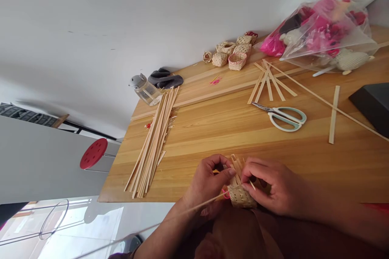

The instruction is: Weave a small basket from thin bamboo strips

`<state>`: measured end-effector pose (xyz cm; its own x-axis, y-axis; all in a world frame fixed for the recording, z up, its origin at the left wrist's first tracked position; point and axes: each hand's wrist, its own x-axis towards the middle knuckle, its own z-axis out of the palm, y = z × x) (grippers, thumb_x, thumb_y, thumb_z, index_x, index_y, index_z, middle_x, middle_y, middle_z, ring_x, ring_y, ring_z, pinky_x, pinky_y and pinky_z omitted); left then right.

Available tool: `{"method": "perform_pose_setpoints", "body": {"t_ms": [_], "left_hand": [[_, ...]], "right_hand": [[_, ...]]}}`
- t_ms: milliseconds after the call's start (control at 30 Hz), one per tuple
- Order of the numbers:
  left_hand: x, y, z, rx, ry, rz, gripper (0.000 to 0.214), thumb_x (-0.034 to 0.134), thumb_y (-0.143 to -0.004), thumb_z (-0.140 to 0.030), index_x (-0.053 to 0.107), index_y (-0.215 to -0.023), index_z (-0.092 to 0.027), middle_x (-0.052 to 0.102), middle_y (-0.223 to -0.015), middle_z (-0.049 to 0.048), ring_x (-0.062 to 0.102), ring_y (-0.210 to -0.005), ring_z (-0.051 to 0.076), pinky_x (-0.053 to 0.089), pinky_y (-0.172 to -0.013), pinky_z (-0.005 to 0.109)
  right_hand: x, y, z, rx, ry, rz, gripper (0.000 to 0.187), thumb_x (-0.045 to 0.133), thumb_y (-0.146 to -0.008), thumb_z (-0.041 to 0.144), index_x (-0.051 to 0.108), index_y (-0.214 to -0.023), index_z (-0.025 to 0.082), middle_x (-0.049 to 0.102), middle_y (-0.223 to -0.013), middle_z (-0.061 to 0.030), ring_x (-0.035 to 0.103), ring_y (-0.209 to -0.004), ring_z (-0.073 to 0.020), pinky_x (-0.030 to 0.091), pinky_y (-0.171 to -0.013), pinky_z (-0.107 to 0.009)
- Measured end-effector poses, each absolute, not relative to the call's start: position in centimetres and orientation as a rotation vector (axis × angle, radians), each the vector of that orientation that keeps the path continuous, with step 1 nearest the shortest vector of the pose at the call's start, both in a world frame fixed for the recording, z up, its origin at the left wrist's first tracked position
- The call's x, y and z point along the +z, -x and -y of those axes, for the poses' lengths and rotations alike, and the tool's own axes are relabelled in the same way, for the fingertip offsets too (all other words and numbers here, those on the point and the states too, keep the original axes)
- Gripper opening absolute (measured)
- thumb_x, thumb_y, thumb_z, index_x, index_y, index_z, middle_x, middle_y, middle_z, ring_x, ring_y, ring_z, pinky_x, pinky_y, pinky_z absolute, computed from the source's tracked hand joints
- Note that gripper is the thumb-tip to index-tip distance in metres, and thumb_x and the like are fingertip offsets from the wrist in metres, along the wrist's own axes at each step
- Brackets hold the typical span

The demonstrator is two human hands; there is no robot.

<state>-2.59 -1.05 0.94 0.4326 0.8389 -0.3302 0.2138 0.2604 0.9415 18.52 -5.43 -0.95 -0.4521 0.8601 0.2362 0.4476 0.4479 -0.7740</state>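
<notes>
A small half-woven bamboo basket [240, 194] sits at the near edge of the wooden table [231, 129], with loose strip ends standing up from its rim. My left hand [209, 178] is closed on the basket's left side, thumb pressed against the strips. My right hand [273, 184] pinches the strips on the right side. A long thin strip [194, 208] runs from the basket down to the lower left, past my left wrist.
A bundle of long bamboo strips [153, 141] lies left. Scissors [284, 116] and loose strips [269, 81] lie beyond my hands. Several finished small baskets [232, 52], a spray bottle [146, 89], a plastic bag of pink items [322, 32] and a black box [373, 105] stand further back.
</notes>
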Motion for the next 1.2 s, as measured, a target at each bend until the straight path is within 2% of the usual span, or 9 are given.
{"method": "perform_pose_setpoints", "body": {"t_ms": [267,533,667,800,933,1000,1067,1200], "left_hand": [[1.3,2.3,1.6,0.623,-1.224,-1.128,0.015,0.074,-0.077,-0.026,0.066,-0.078,-0.014,0.061,-0.07,0.0007,0.051,-0.067,0.012,0.041,-0.065,0.025],[1.0,2.7,1.4,0.666,-1.24,-1.068,0.017,0.079,-0.079,-0.028,0.069,-0.078,-0.014,0.063,-0.073,0.0006,0.053,-0.07,0.012,0.042,-0.068,0.025],[1.0,2.9,1.7,0.672,-1.211,-1.032,0.018,0.081,-0.081,-0.031,0.076,-0.084,-0.014,0.068,-0.077,0.0025,0.056,-0.072,0.012,0.044,-0.07,0.024],[1.3,3.2,2.3,0.703,-1.107,-0.982,0.023,0.084,-0.08,-0.036,0.081,-0.09,-0.016,0.077,-0.089,0.0066,0.064,-0.081,0.014,0.05,-0.077,0.024],[1.3,3.8,2.6,0.728,-1.06,-0.979,0.039,0.08,-0.085,-0.042,0.077,-0.116,-0.019,0.079,-0.095,0.008,0.068,-0.079,0.013,0.056,-0.08,0.026],[1.1,4.0,2.6,0.741,-0.99,-1.0,0.051,0.076,-0.087,-0.046,0.069,-0.13,-0.019,0.08,-0.091,0.0084,0.068,-0.073,0.013,0.059,-0.076,0.028],[0.7,4.0,2.5,0.746,-0.913,-1.033,0.058,0.074,-0.088,-0.049,0.062,-0.135,-0.018,0.08,-0.085,0.0084,0.068,-0.064,0.012,0.06,-0.068,0.027],[0.1,3.6,2.4,0.757,-0.8,-1.092,0.055,0.082,-0.08,-0.049,0.063,-0.117,-0.013,0.076,-0.073,0.0055,0.068,-0.057,0.012,0.058,-0.057,0.022]], "right_hand": [[-1.8,-17.4,5.6,0.867,1.313,1.89,0.009,0.06,-0.085,0.017,0.054,-0.081,0.022,0.057,-0.068,0.0037,0.051,-0.055,-0.0118,0.04,-0.053,-0.024],[-1.8,-17.0,5.6,0.995,1.41,1.766,0.01,0.058,-0.09,0.025,0.053,-0.081,0.024,0.057,-0.064,0.0046,0.052,-0.056,-0.0129,0.04,-0.052,-0.025],[-1.4,-16.8,5.1,1.106,1.411,1.672,0.008,0.058,-0.09,0.029,0.056,-0.085,0.023,0.059,-0.066,0.0042,0.054,-0.057,-0.0135,0.043,-0.053,-0.025],[-1.6,-16.8,4.7,1.198,1.399,1.633,0.015,0.058,-0.091,0.032,0.059,-0.079,0.022,0.058,-0.066,0.0031,0.054,-0.06,-0.0142,0.044,-0.056,-0.026],[-1.6,-17.2,4.8,1.316,1.381,1.584,0.017,0.059,-0.089,0.034,0.059,-0.078,0.021,0.058,-0.066,0.0028,0.054,-0.06,-0.0143,0.045,-0.055,-0.026],[-1.4,-17.4,5.0,1.385,1.358,1.577,0.014,0.061,-0.088,0.034,0.062,-0.082,0.021,0.062,-0.069,0.0014,0.057,-0.063,-0.0151,0.047,-0.057,-0.027],[-1.2,-17.5,5.1,1.411,1.338,1.588,0.013,0.062,-0.087,0.033,0.063,-0.084,0.021,0.064,-0.071,0.0006,0.058,-0.064,-0.0157,0.048,-0.059,-0.028],[-1.1,-17.6,5.2,1.396,1.323,1.623,0.009,0.062,-0.086,0.029,0.062,-0.082,0.021,0.061,-0.07,0.0015,0.056,-0.064,-0.0156,0.048,-0.06,-0.028]]}}
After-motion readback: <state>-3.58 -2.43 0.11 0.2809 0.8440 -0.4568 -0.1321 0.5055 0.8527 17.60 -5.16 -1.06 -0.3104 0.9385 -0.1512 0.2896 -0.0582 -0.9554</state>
